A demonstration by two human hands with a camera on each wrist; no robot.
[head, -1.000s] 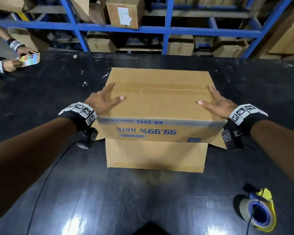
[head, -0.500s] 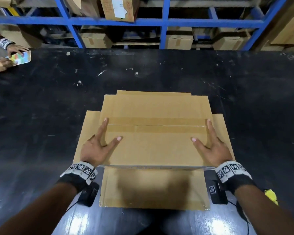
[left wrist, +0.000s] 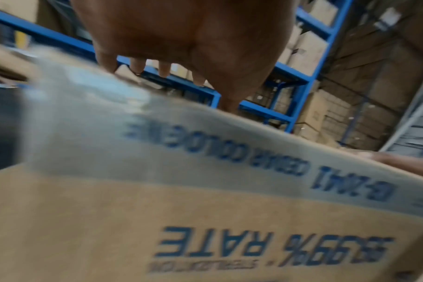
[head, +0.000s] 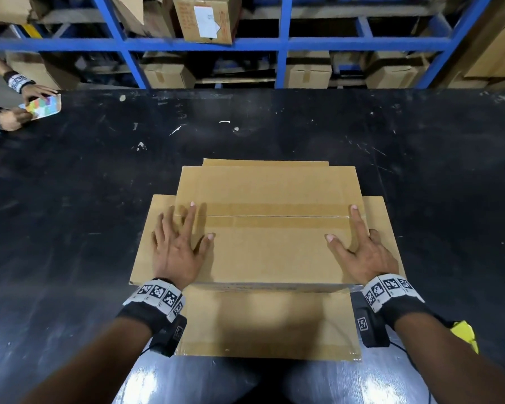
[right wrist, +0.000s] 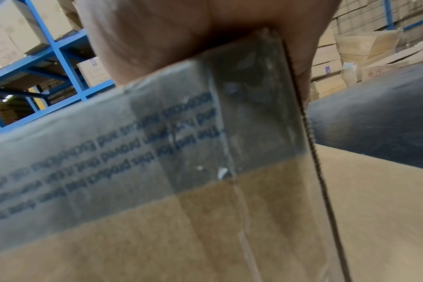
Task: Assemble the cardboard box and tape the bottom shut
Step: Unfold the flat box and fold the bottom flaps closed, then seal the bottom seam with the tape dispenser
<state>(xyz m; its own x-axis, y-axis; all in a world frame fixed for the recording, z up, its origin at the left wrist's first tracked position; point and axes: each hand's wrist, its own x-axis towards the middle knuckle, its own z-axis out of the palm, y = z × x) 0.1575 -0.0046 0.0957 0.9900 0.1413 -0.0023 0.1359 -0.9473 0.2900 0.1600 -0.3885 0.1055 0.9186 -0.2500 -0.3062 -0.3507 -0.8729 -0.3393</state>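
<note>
Cardboard box (head: pixel 270 246), taped seam up, on black table (head: pixel 70 199).
Left hand (head: pixel 177 249) and right hand (head: pixel 365 253): flat, fingers spread, at box's top corners.

We see bare desk (head: pixel 274 126) beyond and either side of the box (head: pixel 268 252); another person's hands (head: pixel 27 103) crowd the far left edge.

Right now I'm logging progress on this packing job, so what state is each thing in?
cardboard box: erected, standing bottom up on the table, four flaps at its base splayed flat.
bottom seam: closed, covered by a clear tape strip.
left hand: flat on the box top, fingers spread.
right hand: flat on the box top, fingers spread.
tape dispenser: lying on the table, mostly hidden behind the right wrist.
</note>
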